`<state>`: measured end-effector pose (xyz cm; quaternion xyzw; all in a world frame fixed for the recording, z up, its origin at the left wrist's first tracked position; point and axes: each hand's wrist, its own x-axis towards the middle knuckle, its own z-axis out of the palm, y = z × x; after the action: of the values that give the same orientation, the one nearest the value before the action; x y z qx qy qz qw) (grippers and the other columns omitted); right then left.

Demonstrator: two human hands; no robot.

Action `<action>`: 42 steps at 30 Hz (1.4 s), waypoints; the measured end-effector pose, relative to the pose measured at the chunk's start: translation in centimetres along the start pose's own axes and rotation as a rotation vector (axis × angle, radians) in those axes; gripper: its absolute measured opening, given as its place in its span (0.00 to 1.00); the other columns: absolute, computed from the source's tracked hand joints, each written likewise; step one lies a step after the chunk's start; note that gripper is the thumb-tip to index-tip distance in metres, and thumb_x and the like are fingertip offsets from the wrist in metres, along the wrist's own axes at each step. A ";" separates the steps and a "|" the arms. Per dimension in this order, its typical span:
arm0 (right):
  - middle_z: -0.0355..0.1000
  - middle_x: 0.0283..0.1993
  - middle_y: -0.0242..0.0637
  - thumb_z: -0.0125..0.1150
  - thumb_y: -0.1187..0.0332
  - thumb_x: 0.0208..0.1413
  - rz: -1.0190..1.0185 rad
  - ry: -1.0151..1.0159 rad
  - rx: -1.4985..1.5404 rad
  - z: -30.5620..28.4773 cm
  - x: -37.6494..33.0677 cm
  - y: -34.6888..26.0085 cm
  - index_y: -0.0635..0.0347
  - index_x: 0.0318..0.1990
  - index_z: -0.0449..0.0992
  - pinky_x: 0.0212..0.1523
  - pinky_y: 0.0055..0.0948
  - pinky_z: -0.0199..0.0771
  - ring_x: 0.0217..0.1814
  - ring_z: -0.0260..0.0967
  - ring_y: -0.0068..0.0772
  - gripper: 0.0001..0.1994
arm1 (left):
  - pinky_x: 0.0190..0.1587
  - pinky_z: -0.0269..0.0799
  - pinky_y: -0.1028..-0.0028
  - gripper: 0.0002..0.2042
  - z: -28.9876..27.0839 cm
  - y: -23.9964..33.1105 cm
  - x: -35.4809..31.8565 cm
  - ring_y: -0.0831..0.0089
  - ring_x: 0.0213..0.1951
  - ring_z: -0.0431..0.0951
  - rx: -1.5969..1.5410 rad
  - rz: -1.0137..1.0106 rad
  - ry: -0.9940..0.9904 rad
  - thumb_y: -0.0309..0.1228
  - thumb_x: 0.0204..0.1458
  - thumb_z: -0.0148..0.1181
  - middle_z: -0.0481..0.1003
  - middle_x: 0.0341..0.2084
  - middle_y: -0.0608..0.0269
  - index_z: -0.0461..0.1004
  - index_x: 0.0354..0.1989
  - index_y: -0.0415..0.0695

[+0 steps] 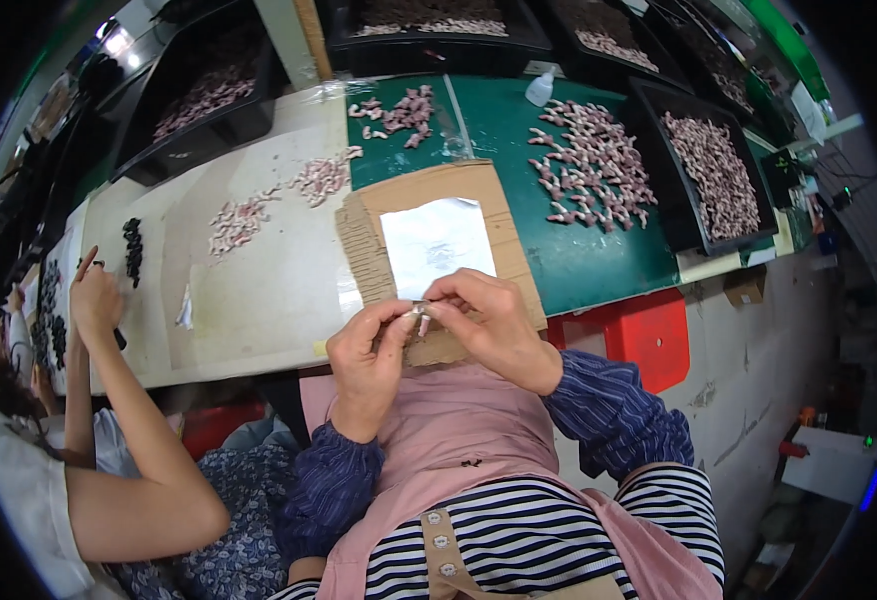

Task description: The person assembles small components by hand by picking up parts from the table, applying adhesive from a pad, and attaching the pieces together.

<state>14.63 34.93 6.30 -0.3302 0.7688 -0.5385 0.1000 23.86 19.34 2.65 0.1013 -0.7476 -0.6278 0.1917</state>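
Near the table's front edge, my left hand [367, 358] and my right hand [497, 325] meet fingertip to fingertip. Pinched between them is a small pink-and-white piece [424, 324], partly covered by the fingers; its exact kind is too small to make out. Both hands are closed on it. Just beyond the fingertips lies a white sheet [441, 240] on a piece of brown cardboard [514, 235].
Many similar small pieces lie in a group [594, 165] on the green mat at right. Black bins [667, 165] of them stand around the back. A small white bottle [540, 88] is behind. At left, a co-worker's hand [96, 297] is near small black pieces [133, 252].
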 end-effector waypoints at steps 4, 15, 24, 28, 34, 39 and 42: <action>0.77 0.37 0.40 0.65 0.80 0.56 -0.052 0.052 0.011 0.1 -0.4 -1.1 0.69 0.41 0.78 0.35 0.26 0.77 0.35 0.77 0.30 0.07 | 0.34 0.73 0.79 0.03 -0.5 1.2 0.3 0.80 0.30 0.77 0.217 0.177 0.016 0.22 0.60 0.62 0.79 0.27 0.63 0.79 0.38 0.35; 0.74 0.33 0.30 0.62 0.73 0.63 0.089 0.146 0.464 -0.5 -3.0 -1.5 0.67 0.44 0.77 0.34 0.20 0.75 0.34 0.73 0.19 0.07 | 0.35 0.74 0.70 0.02 1.1 4.1 -0.3 0.63 0.30 0.79 0.126 0.144 0.018 0.19 0.57 0.61 0.79 0.29 0.54 0.78 0.37 0.35; 0.75 0.34 0.29 0.61 0.75 0.63 0.185 0.247 0.420 -5.2 -4.8 0.8 0.66 0.44 0.77 0.35 0.18 0.74 0.34 0.71 0.15 0.05 | 0.45 0.74 0.76 0.08 3.6 3.4 0.3 0.73 0.41 0.80 0.235 0.345 -0.132 0.22 0.61 0.60 0.81 0.36 0.57 0.79 0.47 0.37; 0.78 0.31 0.35 0.64 0.74 0.59 0.025 0.618 0.080 -10.1 -1.8 6.7 0.64 0.38 0.78 0.31 0.25 0.73 0.30 0.75 0.23 0.03 | 0.42 0.76 0.74 0.06 3.2 2.7 0.6 0.71 0.38 0.81 0.137 0.152 -0.073 0.22 0.60 0.61 0.82 0.33 0.58 0.80 0.44 0.36; 0.78 0.34 0.44 0.66 0.73 0.52 -0.167 0.573 -0.426 -14.6 8.4 10.1 0.62 0.36 0.78 0.41 0.41 0.74 0.40 0.76 0.47 0.06 | 0.43 0.74 0.79 0.08 2.4 2.5 0.1 0.78 0.38 0.78 0.182 0.043 -0.081 0.24 0.65 0.57 0.80 0.35 0.62 0.79 0.47 0.35; 0.75 0.29 0.48 0.66 0.77 0.49 -0.119 0.444 -0.574 -15.3 11.8 15.0 0.62 0.31 0.79 0.40 0.47 0.73 0.38 0.73 0.52 0.02 | 0.43 0.76 0.76 0.06 0.9 1.0 0.2 0.76 0.38 0.80 0.155 -0.035 -0.003 0.23 0.63 0.59 0.81 0.33 0.61 0.80 0.44 0.34; 0.78 0.39 0.47 0.61 0.77 0.51 -0.306 0.429 -0.773 -16.8 10.5 13.6 0.64 0.35 0.79 0.48 0.47 0.72 0.46 0.74 0.54 0.04 | 0.44 0.75 0.77 0.08 -0.9 0.3 0.0 0.77 0.38 0.79 0.105 -0.044 0.093 0.23 0.64 0.57 0.80 0.36 0.62 0.79 0.47 0.35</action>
<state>-7.39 43.99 2.95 -0.3342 0.8587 -0.2773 -0.2720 24.24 18.61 3.09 0.1569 -0.7675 -0.5862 0.2066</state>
